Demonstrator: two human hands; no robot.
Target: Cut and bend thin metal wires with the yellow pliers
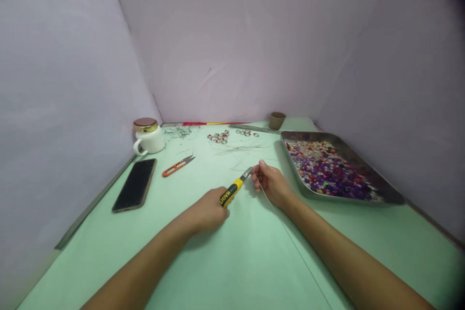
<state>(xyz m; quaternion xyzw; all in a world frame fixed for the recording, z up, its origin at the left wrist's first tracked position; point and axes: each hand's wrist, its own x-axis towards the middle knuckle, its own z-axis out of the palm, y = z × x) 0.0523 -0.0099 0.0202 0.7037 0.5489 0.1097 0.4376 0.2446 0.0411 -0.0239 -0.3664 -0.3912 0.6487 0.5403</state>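
My left hand (210, 210) is closed round a yellow-and-black handled tool (231, 193), lettered along its grip. The tool's short metal head points up and right and reaches the fingertips of my right hand (271, 184); its exact kind is hard to make out. Between thumb and fingers, my right hand pinches a thin wire (285, 227), which trails down toward the lower right edge of the view. Whether the metal head touches the wire cannot be told. Beyond my hands, loose cut wires (238, 149) lie on the pale green table (236, 261).
At the right, a metal tray (363, 198) holds many mixed beads (327, 169). Orange thread snips (178, 166), a phone (136, 185) and a white lidded mug (150, 139) stand left. Red-and-clear bead pieces (218, 136) and a small brown cup (277, 120) are at the back.
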